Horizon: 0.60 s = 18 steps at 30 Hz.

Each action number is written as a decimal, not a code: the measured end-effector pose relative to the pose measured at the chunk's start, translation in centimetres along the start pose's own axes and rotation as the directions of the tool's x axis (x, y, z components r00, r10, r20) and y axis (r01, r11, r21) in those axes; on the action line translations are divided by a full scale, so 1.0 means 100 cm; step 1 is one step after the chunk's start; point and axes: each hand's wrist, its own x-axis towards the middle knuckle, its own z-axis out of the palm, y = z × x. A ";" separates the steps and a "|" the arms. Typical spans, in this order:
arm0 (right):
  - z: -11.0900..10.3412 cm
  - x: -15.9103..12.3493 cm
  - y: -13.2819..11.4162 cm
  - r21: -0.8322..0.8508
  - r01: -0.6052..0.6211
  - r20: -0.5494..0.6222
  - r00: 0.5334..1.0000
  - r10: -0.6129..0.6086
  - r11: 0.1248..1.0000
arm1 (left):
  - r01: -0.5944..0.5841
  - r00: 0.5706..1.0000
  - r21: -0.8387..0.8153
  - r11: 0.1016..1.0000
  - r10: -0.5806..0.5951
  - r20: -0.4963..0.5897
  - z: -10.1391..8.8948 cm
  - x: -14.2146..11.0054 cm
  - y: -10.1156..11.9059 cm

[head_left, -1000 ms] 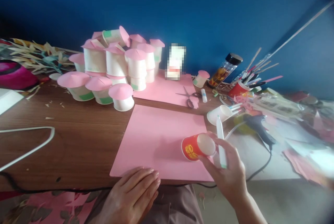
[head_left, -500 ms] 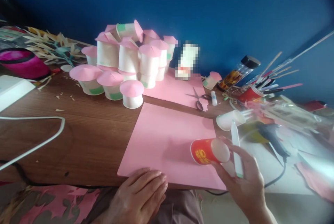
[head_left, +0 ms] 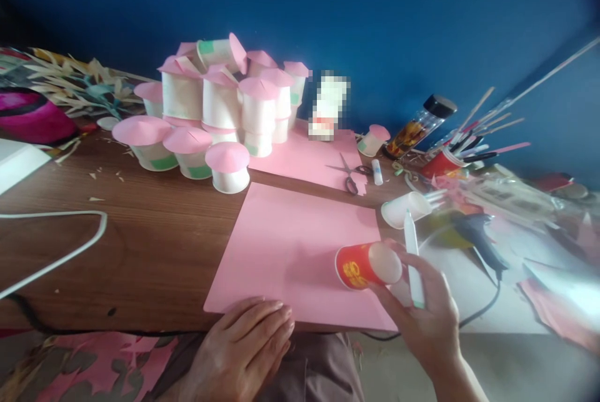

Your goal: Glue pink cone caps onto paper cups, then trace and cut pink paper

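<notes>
My right hand point(head_left: 429, 308) grips a red paper cup point(head_left: 355, 266) with yellow print, tilted on its side above a sheet of pink paper point(head_left: 285, 233). The cup's pale round end faces right, toward my palm. A white marker point(head_left: 412, 258) is tucked in the same hand, its tip pointing up. My left hand point(head_left: 250, 333) rests flat, fingers stretched out together, on the near edge of the sheet; it holds nothing.
White cups with pink cone tops point(head_left: 227, 167) stand stacked at the back left. Scissors point(head_left: 349, 174) and a small white tube point(head_left: 377, 172) lie behind the sheet. A white cup point(head_left: 398, 211), a glue gun point(head_left: 485, 246) and a pen-filled red cup point(head_left: 440, 164) are to the right.
Everything in the picture has shifted slightly left as the head view moved. Both hands, the cup and the marker keep the same places over the pink sheet.
</notes>
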 end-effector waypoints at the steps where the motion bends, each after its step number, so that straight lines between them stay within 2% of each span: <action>1: 0.000 0.000 0.000 -0.002 -0.004 -0.003 1.000 0.004 1.000 | -0.002 1.000 0.006 1.000 0.002 0.000 0.000 0.001 0.000; 18: 0.002 -0.002 -0.004 -0.017 0.020 -0.024 1.000 -0.020 1.000 | -0.002 0.999 -0.013 1.000 0.003 0.035 -0.001 -0.002 0.003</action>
